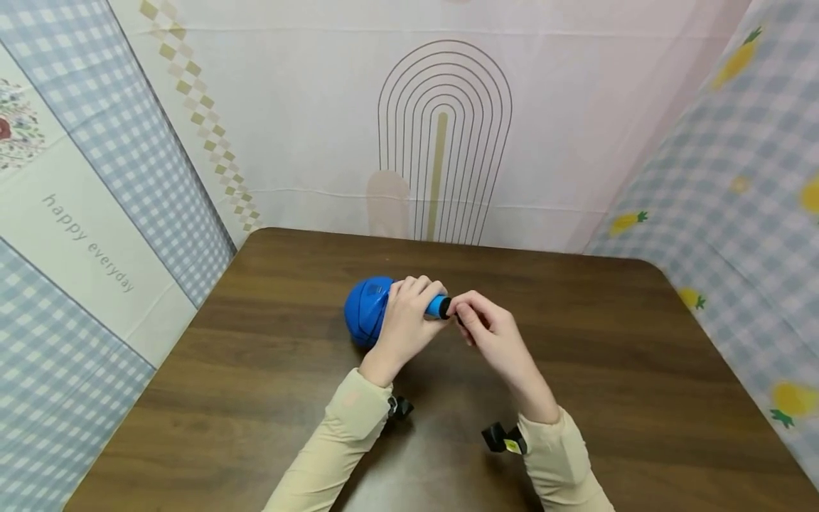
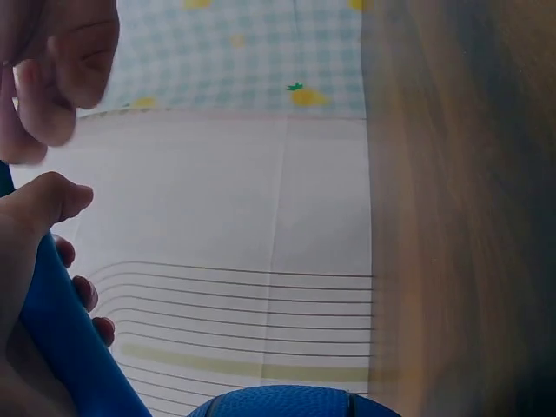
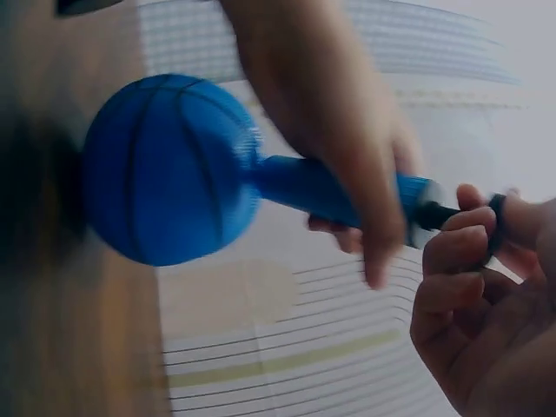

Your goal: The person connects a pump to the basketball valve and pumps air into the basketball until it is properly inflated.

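A small blue basketball (image 1: 366, 316) with dark seams sits on the table. A blue hand pump (image 3: 300, 185) meets the ball at one end, slanting slightly in the right wrist view. My left hand (image 1: 406, 313) grips the pump's barrel, the thumb on one side and fingertips showing past the other. At the far end, my right hand (image 1: 491, 332) holds the pump's black handle (image 3: 497, 228) with curled fingers; a short black rod shows between handle and barrel. The left wrist view catches part of the blue barrel (image 2: 69, 334) and the top of the ball.
The brown wooden table (image 1: 256, 398) has rounded back corners. A patterned white cloth (image 1: 307, 128) hangs behind it, with checked cloths on the left and right. Black wrist cameras (image 1: 502, 438) sit at both cuffs, low over the table.
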A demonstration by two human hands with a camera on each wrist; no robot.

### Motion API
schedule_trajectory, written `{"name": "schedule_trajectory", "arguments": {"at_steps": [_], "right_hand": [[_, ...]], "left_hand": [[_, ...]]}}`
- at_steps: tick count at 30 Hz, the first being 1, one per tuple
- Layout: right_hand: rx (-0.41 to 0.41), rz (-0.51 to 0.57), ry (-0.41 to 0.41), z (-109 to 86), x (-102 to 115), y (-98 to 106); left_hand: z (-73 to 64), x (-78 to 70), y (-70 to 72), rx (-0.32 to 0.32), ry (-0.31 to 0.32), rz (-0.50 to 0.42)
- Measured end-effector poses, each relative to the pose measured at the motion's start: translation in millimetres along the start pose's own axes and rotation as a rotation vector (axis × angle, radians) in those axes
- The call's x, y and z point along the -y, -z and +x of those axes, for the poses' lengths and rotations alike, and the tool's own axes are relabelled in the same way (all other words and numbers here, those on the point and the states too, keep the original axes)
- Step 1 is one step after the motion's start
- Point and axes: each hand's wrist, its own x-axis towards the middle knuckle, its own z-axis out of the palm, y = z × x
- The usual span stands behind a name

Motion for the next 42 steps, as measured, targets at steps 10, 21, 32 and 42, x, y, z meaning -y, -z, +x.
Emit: {"name": "schedule_trajectory", "arguments": {"at_steps": [10,21,32,42], "right_hand": [[-0.075,0.038,0.130,-13.0,25,33],[-0.043,-0.003,0.036,3.9,2,-1],[-0.065,0.129,0.140,-10.9,19,43],[0.035,0.121,-0.012,12.4,-28,17]], "left_hand": [[6.9,9.6,0.7,-0.034,0.070,-0.054],[9.0,-4.2,-0.5,-0.025,0.033,-0.022],[10.7,13.9,5.1,0.031,0.080,-0.132],[7.5,1.0,-2.9,0.144,0.060,0.000]]}}
